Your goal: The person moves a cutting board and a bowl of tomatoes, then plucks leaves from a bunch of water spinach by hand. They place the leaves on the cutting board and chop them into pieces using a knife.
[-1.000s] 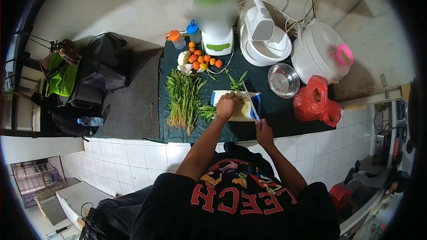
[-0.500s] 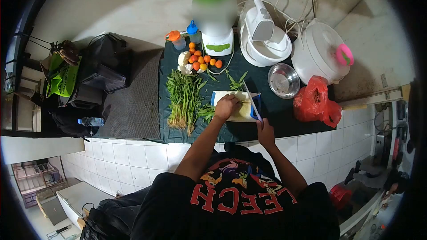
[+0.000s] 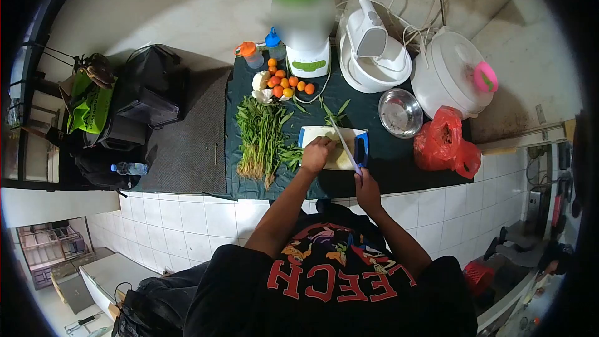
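A white cutting board with blue edges (image 3: 309, 131) lies at the front of the dark green cloth. My left hand (image 3: 317, 154) presses down on it with curled fingers; what they hold is too small to make out. My right hand (image 3: 367, 188) is wrapped round the handle of a knife (image 3: 345, 145), its blade slanting up and left across the board beside my left fingers. Green leaves (image 3: 335, 114) lie behind the board. A bunch of leafy greens with roots (image 3: 257, 137) rests to the left.
Tomatoes (image 3: 276, 81), two squeeze bottles and a blender (image 3: 308, 53) stand behind the greens. To the right are a steel bowl (image 3: 400, 113), a white mixer (image 3: 372, 42), a white lidded tub (image 3: 446, 75) and a red plastic bag (image 3: 444, 143). A person crouches at the far right.
My right hand and the knife have moved slightly left, bringing the blade closer to my left fingers. The camera view has shifted a little.
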{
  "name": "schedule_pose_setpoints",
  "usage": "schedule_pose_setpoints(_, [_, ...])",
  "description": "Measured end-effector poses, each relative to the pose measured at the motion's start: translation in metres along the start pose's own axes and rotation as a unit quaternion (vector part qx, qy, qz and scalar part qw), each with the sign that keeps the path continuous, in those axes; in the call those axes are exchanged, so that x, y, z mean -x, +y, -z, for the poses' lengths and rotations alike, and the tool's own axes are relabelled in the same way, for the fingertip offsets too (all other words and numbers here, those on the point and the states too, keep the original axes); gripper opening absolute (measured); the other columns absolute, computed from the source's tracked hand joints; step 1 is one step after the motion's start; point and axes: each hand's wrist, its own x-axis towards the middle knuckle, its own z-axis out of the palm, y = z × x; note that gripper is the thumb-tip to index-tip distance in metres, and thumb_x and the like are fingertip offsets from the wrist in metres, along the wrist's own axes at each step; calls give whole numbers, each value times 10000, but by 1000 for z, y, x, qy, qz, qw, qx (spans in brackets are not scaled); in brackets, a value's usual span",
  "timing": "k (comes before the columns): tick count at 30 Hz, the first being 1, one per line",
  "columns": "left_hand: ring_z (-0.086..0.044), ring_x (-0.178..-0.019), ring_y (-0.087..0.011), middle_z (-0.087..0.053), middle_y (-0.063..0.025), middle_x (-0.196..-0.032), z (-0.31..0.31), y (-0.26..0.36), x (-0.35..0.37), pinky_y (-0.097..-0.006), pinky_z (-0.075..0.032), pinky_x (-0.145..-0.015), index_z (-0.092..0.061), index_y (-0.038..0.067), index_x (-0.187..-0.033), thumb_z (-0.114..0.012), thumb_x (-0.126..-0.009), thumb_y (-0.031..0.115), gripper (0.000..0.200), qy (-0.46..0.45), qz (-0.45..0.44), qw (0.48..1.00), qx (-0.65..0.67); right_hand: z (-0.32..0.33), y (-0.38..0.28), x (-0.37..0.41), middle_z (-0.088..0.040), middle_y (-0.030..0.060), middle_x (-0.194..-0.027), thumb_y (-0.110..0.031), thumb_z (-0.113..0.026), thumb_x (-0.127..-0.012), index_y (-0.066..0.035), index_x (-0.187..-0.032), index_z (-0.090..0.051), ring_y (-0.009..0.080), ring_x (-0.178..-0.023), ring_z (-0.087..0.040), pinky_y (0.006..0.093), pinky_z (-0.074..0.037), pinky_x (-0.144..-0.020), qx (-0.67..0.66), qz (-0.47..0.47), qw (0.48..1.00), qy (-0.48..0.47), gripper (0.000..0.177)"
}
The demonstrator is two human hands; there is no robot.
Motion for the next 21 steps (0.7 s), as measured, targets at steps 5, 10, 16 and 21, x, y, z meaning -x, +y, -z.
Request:
schedule_pose_setpoints(5, [-652,-1014,-284,-651,-88,-1031,0,-5,2,-392,-560,-880,-708,104,-1046,-619,-853,146,216,-23,-13,999,-25,-4,1,6,-657,286,-1159,-242,-496,-1067,46,-1287,-536,472,-1055,-644,525,-514,-901,-5,3,1000,2,364])
schedule_pose_setpoints(10, [-658,-1013,-293,-652,-94,-1006,2,2,-5,-405,-558,-886,-717,108,-1034,-628,-868,178,200,-40,21,999,-9,-8,7,11,-658,290,-1150,-241,-496,-1072,33,-1315,-522,472,-1042,-648,521,-513,-896,-26,-24,999,18,367])
schedule_pose_setpoints(16, [-688,-964,-320,-660,-115,-940,2,5,-19,-430,-563,-860,-716,87,-970,-613,-914,191,157,-23,75,997,3,-8,10,7,-659,286,-1133,-259,-504,-1070,19,-1302,-530,479,-1038,-645,527,-517,-876,-5,-8,999,31,363])
schedule_pose_setpoints(21, [-681,-980,-303,-654,-131,-1056,-5,-6,-19,-421,-576,-845,-669,47,-966,-585,-863,85,138,-78,61,994,-45,-7,10,7,-665,282,-1123,-267,-507,-1068,21,-1303,-529,477,-1025,-649,528,-517,-871,1,-8,999,31,372])
